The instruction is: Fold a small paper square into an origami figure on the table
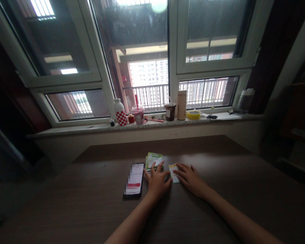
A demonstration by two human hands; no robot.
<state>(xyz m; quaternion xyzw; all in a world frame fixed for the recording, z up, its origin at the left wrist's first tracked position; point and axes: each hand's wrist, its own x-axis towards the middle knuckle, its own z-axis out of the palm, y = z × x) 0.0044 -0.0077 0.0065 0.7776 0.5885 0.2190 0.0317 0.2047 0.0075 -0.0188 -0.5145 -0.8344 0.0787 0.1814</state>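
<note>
At the table's (91, 203) middle, left hand (156, 181) lies flat, fingers apart, tips touching the green card stack (154, 160). Right hand (190, 178), also open, presses the single card (173, 168) flat, just right of the stack. Phone (134, 179) lies left, screen-up, readable.

Your table (218, 203): matt dark wood grain. Cards (154, 159): glossy printed paper. Phone (134, 179): glossy glass. Sill (147, 124): speckled stone.

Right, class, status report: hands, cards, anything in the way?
Left hand open, flat, fingertips at card stack. Right hand open, fingertips on single card. Phone close beside left hand.
</note>
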